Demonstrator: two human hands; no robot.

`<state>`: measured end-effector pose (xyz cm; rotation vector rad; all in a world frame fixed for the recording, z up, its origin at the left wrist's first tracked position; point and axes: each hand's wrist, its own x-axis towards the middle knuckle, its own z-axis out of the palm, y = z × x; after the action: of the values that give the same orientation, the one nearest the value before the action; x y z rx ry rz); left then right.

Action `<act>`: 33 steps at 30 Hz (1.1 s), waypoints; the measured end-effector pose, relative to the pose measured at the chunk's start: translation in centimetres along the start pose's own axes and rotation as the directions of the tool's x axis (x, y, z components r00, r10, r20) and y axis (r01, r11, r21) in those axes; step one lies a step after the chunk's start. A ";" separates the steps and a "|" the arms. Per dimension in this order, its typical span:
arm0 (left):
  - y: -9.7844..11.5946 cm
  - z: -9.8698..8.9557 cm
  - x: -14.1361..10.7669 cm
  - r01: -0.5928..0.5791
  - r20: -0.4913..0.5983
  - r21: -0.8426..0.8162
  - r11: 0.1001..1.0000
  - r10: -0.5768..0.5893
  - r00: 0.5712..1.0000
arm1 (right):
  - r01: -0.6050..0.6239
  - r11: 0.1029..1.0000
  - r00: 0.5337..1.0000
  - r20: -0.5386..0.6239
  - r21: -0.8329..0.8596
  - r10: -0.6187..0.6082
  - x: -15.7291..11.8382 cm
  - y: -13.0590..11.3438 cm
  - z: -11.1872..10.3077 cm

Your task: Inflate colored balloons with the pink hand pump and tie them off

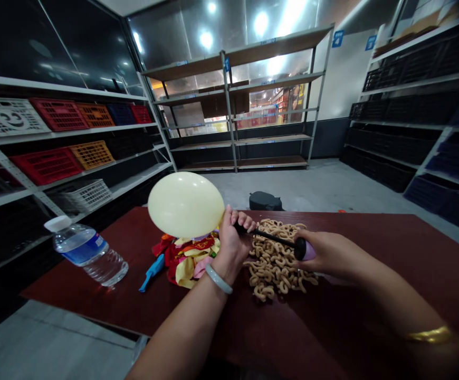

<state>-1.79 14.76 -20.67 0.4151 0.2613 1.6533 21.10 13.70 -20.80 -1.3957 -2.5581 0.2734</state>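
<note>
A pale yellow inflated balloon (185, 205) points its neck into my left hand (235, 232). That hand is closed around the neck and the black end of a hand balloon pump (273, 237); the fingers hide where the two meet. My right hand (326, 254) is wrapped round the pump's purple and black other end, and a thin black rod shows between my hands. Beneath them lies a pile of tan, curled, noodle-like pieces (277, 269). Left of my left wrist is a heap of uninflated balloons (188, 264) in several colours, with a blue one (152, 272) at its edge.
A large water bottle (89, 250) with a white cap stands at the left of the dark red table (391, 237). Beyond the table, a dark object (265, 201) is near the far edge. Shelves with plastic crates (57, 113) line the left; a metal rack (229, 105) stands behind.
</note>
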 end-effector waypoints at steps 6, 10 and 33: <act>-3.7 0.2 -2.1 0.021 0.057 0.099 0.995 -0.026 0.998 | -0.002 0.999 0.999 -0.042 -0.047 0.000 0.6 -1.6 0.9; -5.1 0.3 -3.0 0.039 0.011 0.144 0.989 -0.041 0.999 | 0.040 0.998 0.996 -0.074 -0.038 -0.043 0.7 -2.7 1.3; 1.0 -0.5 1.2 -0.187 -0.225 0.172 0.967 0.223 0.948 | -0.171 0.973 0.971 -0.193 -0.154 0.140 0.9 2.0 0.6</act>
<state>-2.98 15.86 -20.63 0.3609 0.5426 1.8993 22.09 15.47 -21.77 -1.6060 -2.3738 -0.0490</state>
